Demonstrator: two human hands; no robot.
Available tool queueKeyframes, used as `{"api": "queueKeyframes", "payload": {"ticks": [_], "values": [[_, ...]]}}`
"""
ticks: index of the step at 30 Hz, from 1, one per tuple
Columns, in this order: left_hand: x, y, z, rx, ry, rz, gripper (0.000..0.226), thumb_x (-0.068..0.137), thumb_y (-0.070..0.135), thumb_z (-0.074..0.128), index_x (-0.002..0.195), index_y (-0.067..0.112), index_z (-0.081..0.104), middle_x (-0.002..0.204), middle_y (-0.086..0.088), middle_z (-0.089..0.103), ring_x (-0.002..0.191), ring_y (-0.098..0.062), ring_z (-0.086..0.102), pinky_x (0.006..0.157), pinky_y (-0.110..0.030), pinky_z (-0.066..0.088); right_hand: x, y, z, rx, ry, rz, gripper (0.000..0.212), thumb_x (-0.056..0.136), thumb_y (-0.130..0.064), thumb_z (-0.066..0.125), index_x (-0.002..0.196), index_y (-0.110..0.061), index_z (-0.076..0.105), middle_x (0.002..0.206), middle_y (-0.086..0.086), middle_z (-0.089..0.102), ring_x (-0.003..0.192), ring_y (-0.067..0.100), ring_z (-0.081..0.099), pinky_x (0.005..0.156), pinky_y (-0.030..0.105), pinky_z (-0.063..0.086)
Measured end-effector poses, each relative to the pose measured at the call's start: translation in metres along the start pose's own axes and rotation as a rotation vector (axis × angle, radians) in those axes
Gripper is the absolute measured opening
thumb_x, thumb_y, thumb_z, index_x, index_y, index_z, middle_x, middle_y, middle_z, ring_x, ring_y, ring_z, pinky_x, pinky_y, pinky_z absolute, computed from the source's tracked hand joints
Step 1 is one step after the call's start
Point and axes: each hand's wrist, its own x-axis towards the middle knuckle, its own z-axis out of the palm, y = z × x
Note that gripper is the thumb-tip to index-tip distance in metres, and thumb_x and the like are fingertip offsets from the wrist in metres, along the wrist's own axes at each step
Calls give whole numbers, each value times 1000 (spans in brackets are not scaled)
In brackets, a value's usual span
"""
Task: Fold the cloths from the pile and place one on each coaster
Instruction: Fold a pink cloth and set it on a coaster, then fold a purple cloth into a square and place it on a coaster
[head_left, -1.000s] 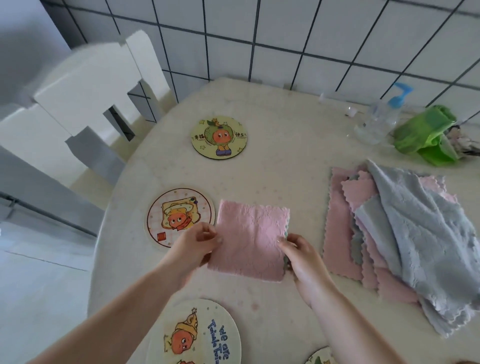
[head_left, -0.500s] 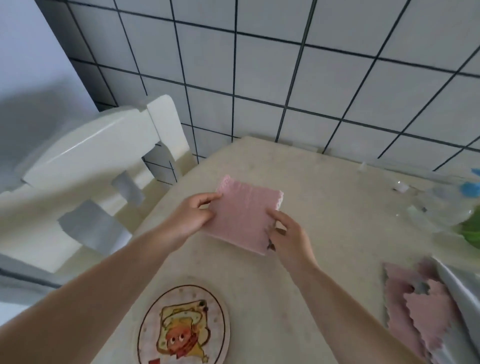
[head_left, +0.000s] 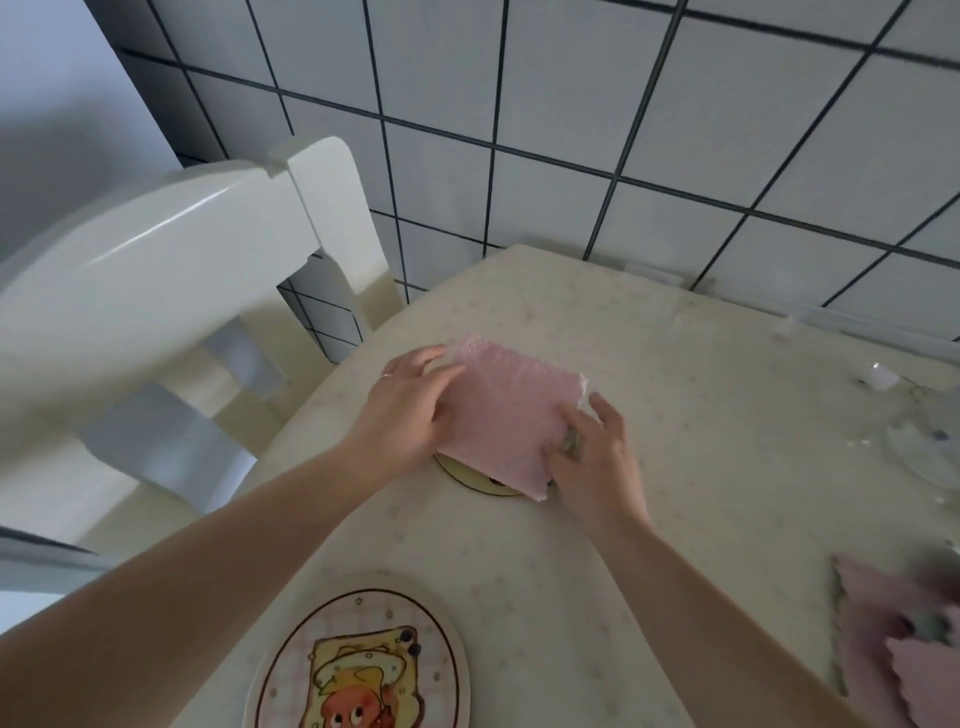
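- Head view: our left hand (head_left: 410, 415) lies on the left edge of the folded pink cloth (head_left: 506, 415), fingers fairly straight and pressing it down rather than curling round it.
- Our right hand (head_left: 592, 457) pinches the cloth's right near corner, fingers bent round the edge.
- We see the cloth lying over the far coaster (head_left: 475, 480), whose yellow rim shows only as a sliver under the near edge; the cloth sits at a slant and covers nearly all of it.
- We judge the step in hand to be setting this cloth on its coaster. Next we would let go with both hands.
- Then we would reach to the pile (head_left: 893, 634) at the right edge for another cloth.
- Near us on the table (head_left: 675, 467) a second coaster (head_left: 358, 660), with a cartoon print, lies bare.
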Motion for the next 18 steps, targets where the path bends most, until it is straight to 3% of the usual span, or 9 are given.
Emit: {"api": "queueKeyframes", "payload": {"ticks": [3, 5, 7, 10, 12, 14, 16, 18], "values": [[-7, 3, 11, 204, 33, 222, 53, 86, 31, 34, 133, 11, 47, 145, -7, 39, 138, -27, 28, 110, -49, 25, -4, -6, 0, -301, -59, -164, 55, 89, -30, 49, 141, -27, 32, 156, -3, 4, 142, 17, 4, 114, 38, 8], [-10, -1, 23, 305, -42, 215, 65, 86, 48, 25, 138, 12, 40, 149, -7, 34, 140, -25, 24, 111, -54, 19, -5, 0, 5, -491, -173, -212, 61, 92, -48, 37, 146, -32, 14, 156, -5, -8, 142, 15, -12, 113, 47, -6], [-14, -4, 33, 355, -90, 167, 71, 87, 57, 18, 143, 15, 30, 153, -5, 25, 142, -21, 18, 110, -58, 19, -5, 9, 9, -594, -230, -207, 65, 90, -59, 26, 146, -36, 1, 155, -9, -14, 142, 16, -15, 112, 53, -9], [-14, 0, 32, 337, -132, 116, 74, 84, 61, 12, 146, 21, 20, 157, 2, 10, 144, -13, 4, 113, -56, 9, -2, 8, 6, -636, -251, -201, 67, 89, -61, 26, 146, -35, 1, 156, -8, -11, 143, 18, -10, 112, 56, -6], [-13, 10, 21, 252, -144, 66, 62, 89, 53, 30, 144, 24, 26, 155, 5, 15, 143, -12, 8, 114, -52, 4, -4, -2, -3, -602, -232, -202, 64, 90, -57, 33, 145, -33, 11, 156, -6, -3, 143, 17, -7, 112, 56, -5], [-20, 26, 10, 37, -20, 49, 46, 89, 36, 47, 133, 22, 46, 144, 3, 40, 134, -16, 33, 112, -42, 20, -17, -13, -17, -482, -157, -203, 57, 90, -49, 39, 143, -33, 23, 156, -7, 9, 143, 15, -1, 113, 53, -4], [-36, 47, 2, -192, 59, 31, 34, 91, 29, 50, 122, 19, 57, 125, 4, 57, 112, -11, 52, 93, -21, 36, -41, -20, -35, -410, -86, -227, 53, 91, -47, 41, 141, -34, 29, 154, -9, 17, 143, 13, 5, 115, 48, -2], [-59, 70, -2, -316, 25, 20, 27, 93, 26, 50, 117, 20, 60, 112, 10, 60, 95, -2, 53, 76, -5, 35, -71, -21, -53, -364, -31, -224, 50, 91, -46, 43, 139, -32, 34, 152, -9, 24, 142, 12, 12, 116, 46, 4]]}}
